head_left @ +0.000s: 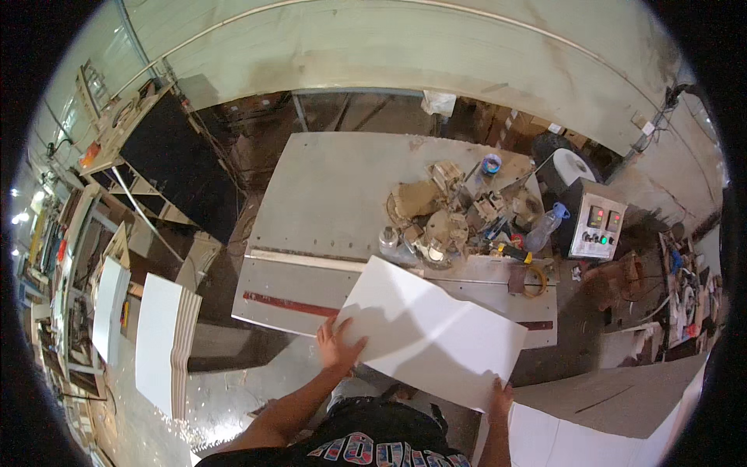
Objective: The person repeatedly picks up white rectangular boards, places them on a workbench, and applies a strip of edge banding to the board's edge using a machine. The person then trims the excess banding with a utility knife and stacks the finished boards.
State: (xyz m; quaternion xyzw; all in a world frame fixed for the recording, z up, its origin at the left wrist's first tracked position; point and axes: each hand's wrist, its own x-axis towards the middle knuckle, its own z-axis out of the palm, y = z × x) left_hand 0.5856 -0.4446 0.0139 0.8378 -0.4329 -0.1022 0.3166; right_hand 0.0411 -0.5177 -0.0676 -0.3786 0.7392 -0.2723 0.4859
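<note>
A white panel [436, 327] with one wavy long edge lies tilted in front of me, its far part over the worktable's front. At its left end, my left hand [340, 348] grips the edge, the thumb on the white face and the fingers spread along the side. My right hand [500, 395] holds the near right corner, with fingertips showing on top and the rest of the grip partly hidden. Soft shadows fall across the panel's face.
The grey worktable [311, 194] carries dusty tools [443, 226], a plastic bottle [547, 226] and a tape roll [535, 282]. A control box [597, 222] stands right. Stacked white panels [163, 342] stand at left; more white panels [560, 436] lie at lower right.
</note>
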